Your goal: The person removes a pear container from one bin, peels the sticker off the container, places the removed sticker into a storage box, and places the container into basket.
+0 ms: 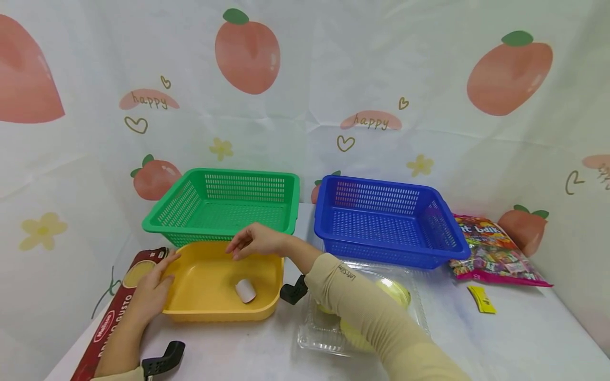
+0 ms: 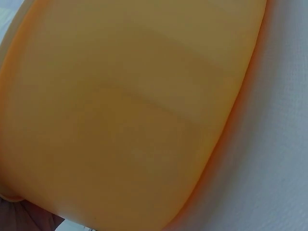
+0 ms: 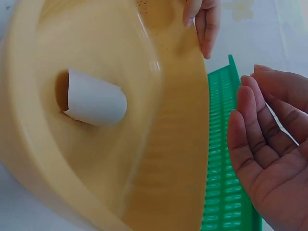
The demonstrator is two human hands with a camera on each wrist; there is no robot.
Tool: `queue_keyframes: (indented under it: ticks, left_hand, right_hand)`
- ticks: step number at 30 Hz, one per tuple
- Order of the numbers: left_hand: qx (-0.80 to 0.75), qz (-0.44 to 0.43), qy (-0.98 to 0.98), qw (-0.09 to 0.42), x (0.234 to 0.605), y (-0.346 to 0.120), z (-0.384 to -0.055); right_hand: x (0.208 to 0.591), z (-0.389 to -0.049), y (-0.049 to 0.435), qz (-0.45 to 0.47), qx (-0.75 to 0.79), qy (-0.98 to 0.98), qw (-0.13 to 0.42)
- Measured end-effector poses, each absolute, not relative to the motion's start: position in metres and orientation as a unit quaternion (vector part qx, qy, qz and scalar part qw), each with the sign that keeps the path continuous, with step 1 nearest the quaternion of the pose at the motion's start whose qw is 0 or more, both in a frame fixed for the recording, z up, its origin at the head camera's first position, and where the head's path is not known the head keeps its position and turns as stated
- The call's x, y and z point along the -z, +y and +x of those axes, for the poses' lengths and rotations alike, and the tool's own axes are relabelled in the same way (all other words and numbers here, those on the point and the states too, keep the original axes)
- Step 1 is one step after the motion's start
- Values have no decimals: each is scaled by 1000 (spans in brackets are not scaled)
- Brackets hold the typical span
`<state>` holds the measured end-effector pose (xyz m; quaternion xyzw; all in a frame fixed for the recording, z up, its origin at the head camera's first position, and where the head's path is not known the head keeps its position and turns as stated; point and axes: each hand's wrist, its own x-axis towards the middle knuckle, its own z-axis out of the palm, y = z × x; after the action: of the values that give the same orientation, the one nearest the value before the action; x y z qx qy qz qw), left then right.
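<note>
A yellow plastic basin (image 1: 205, 275) stands on the table with a short white paper tube (image 1: 245, 291) lying on its floor; in the right wrist view the brown hollow end of the paper tube (image 3: 91, 98) shows. My left hand (image 1: 153, 288) grips the basin's left rim, its thumb on the inner side and its other fingers along the outside. Over the basin's back right part hovers my right hand (image 1: 257, 241), fingers loosely bent, nothing visible in it. The basin's outer wall (image 2: 134, 120) fills most of the left wrist view.
Behind stand a green basket (image 1: 238, 211) and a blue basket (image 1: 376, 225). My right forearm crosses a clear plastic container (image 1: 324, 333) with yellow-lidded items. A red Melissa pasta box (image 1: 119, 301) lies left; a candy bag (image 1: 500, 248) and a yellow wrapped candy (image 1: 482, 299) lie right.
</note>
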<state>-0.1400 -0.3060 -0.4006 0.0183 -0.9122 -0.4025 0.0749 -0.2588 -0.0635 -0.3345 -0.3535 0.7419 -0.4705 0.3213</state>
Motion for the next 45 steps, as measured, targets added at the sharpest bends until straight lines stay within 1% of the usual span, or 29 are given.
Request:
queue_keyframes:
  ticks: [9,18,29,36,41,43,45]
  left_hand:
    - [398,13,-913,85,400,-306,-139]
    - [396,16,-915,82,402,-306,-140]
    - [392,16,-916,87,401,-305,-139]
    - [391,20,-917,77,401,-304,-139]
    - [390,22,-918,75,400,-304,-138]
    - [385,21,-919,78,400,-303,-138]
    - [374,27,-922,93,399,-303,-138]
  right_hand:
    - [333,-257,-63,-355,469,739,327]
    - [332,-256,-63,-363,467,735,332]
    - [327,-260,-55,-375,456,742,318]
    - [317,-256,-42,-388,453,735,322]
    - [308,-253,-29,-401,448,736,311]
    - [307,-253,-24,-403,449,735,310]
    - [305,-254,-18,-404,454,731,311]
